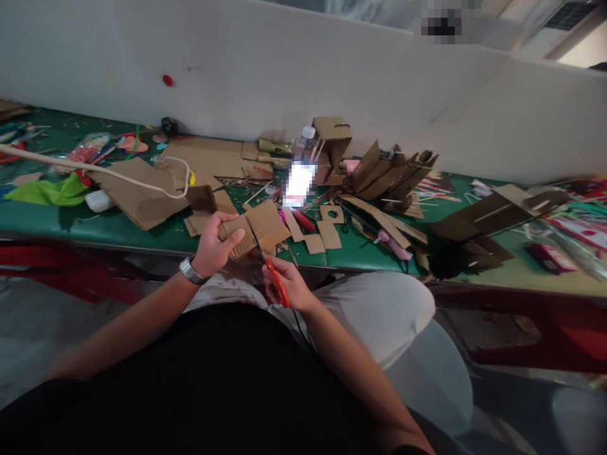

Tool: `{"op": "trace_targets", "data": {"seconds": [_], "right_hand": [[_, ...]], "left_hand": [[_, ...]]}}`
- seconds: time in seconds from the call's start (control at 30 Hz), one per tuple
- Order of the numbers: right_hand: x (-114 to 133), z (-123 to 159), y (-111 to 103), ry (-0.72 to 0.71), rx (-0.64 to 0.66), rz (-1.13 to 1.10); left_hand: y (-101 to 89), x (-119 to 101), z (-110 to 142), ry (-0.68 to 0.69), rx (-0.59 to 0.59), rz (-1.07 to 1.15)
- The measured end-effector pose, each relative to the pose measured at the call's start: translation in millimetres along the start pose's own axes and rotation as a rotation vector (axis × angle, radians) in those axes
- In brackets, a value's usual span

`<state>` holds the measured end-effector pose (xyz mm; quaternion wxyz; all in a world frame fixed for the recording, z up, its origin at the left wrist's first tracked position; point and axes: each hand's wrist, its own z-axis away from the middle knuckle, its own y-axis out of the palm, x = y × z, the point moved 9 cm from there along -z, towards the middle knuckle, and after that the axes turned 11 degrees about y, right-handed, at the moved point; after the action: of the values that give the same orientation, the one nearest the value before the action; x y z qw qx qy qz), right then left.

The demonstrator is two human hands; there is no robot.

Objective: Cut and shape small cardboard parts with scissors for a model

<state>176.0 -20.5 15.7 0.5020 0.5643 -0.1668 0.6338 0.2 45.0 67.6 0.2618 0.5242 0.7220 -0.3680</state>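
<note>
1. A person in a black top and pale trousers sits at a long table (57, 218) with a smooth green surface, backed by a flat, pale wall (284, 76).
2. The cardboard (270, 221) is a flat, brown, roughly rectangular piece with fine ridges near its left end. It is held up at the table's near edge, above the lap. Its long axis runs left to right, the right end slightly farther from the body.
3. The left hand (219, 243) is closed in a pinch on the cardboard's left end, thumb flat on top, the other fingers mostly hidden. A silvery metal watch (192, 270) circles the wrist.
4. The right hand (287, 284) is curled around the glossy orange-red handles of the scissors (270, 268). Exactly how wide the blades stand cannot be told.
5. The scissors' long axis slants from lower right to upper left, tips pointing away from the body. A slim, dark blade lies across the cardboard's short side.
6. Just beyond lie small cardboard offcuts, including a square (339, 218) with a round hole, and a bright, blurred screen (300, 183) before a clear plastic bottle (303, 148).
7. To the left are a broad cardboard sheet (137, 189) and crumpled lime-green cloth (52, 189); to the right, upright cardboard panels (367, 170).
</note>
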Motion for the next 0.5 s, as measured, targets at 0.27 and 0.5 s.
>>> {"op": "trace_targets", "data": {"seconds": [0.27,0.5], "right_hand": [[2,1,0,0.021,-0.033,0.013],[2,-1,-7,0.023,-0.078,-0.026]], "left_hand": [[0.9,6,4,-0.065,-0.004,0.042],[6.6,-4,3,-0.019,0.048,-0.003]]}}
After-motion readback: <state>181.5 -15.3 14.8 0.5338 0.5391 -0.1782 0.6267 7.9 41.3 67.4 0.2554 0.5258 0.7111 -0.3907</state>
